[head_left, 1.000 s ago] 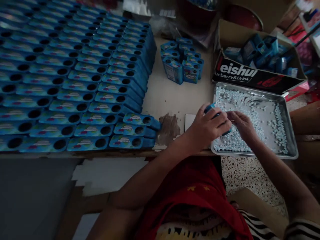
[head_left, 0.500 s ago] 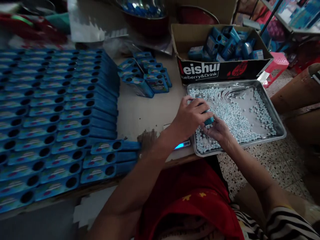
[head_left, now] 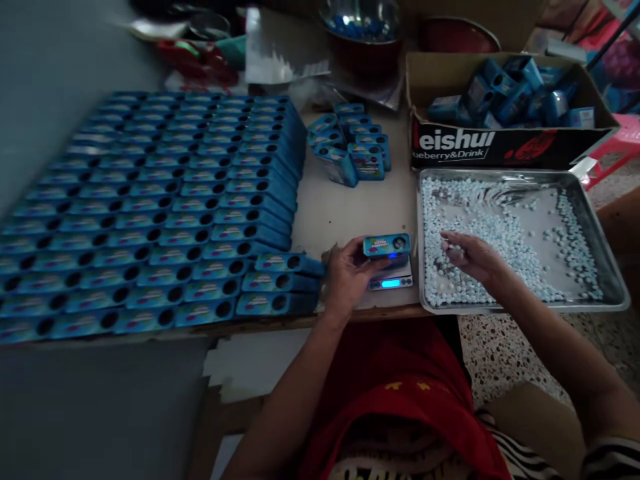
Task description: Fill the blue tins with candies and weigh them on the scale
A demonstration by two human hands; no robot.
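My left hand (head_left: 350, 272) grips a small blue box (head_left: 386, 245) with a round dark hole in its top, over a small scale (head_left: 391, 283) with a lit blue display. To the right, my right hand (head_left: 470, 257) is over a metal tray (head_left: 623, 293) of small pale-blue pellets (head_left: 500, 233); its fingers are curled together, and whether pellets are between them is too small to tell.
Rows of upright blue boxes (head_left: 165, 200) fill the table's left side. A smaller group of boxes (head_left: 367, 161) stands farther back. Behind the tray is a cardboard carton (head_left: 450, 147) of blue boxes, and a red bowl (head_left: 363, 53) is at the back.
My hands have moved apart. The left one has carried the blue box left from the tray to the scale, while the right one stays over the pellets. The view has shifted left.
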